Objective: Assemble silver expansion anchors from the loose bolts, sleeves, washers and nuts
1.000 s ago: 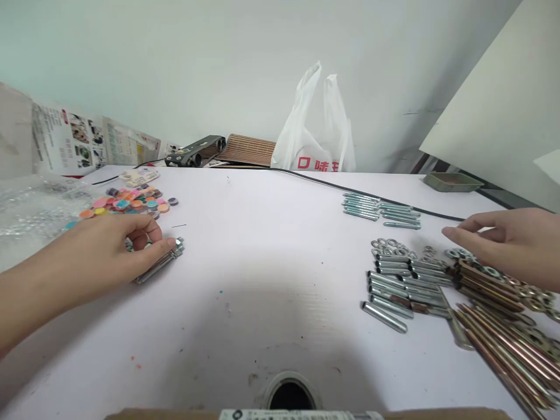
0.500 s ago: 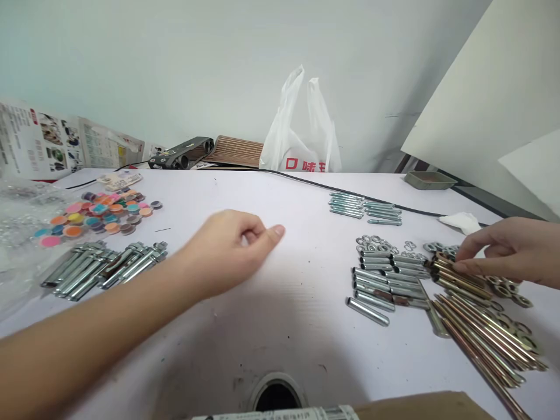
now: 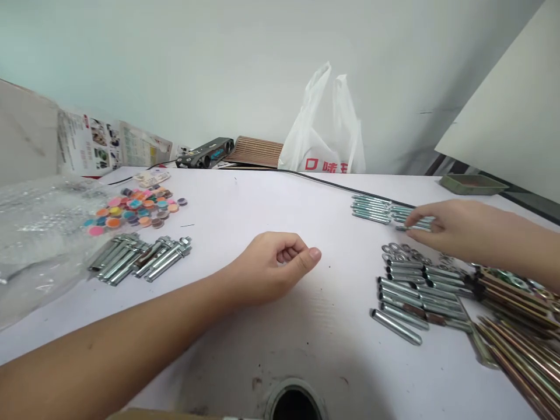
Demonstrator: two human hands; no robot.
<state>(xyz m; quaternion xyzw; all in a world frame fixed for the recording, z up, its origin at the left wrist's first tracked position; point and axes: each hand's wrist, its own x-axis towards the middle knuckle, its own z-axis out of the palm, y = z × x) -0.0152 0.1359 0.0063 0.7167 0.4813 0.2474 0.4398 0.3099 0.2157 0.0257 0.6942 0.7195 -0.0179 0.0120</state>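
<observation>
My right hand (image 3: 446,230) reaches over the back right of the table. Its thumb and index finger close on a thin silvery bolt (image 3: 400,228), whose tip sticks out to the left. More silvery bolts (image 3: 371,209) lie in rows beside it. Below that hand are metal sleeves (image 3: 396,333) and small washers (image 3: 396,251). My left hand (image 3: 280,268) rests on the white table (image 3: 245,204), fingers curled and thumb along the index finger; I see nothing in it. To its left lie assembled expansion bolts (image 3: 168,259) with nuts on them.
Brass-coloured rods (image 3: 516,356) and brass-coloured sleeves (image 3: 516,286) lie at the right. Colourful round caps (image 3: 149,204) and clear plastic (image 3: 44,227) are on the left. A white bag (image 3: 324,134), a cable (image 3: 324,181) and a green tray (image 3: 472,184) stand behind. A round hole (image 3: 295,402) is in front.
My right hand has moved from the brass-coloured sleeves back and left to the silvery bolts and closed on one. My left hand stays curled. The view has shifted left.
</observation>
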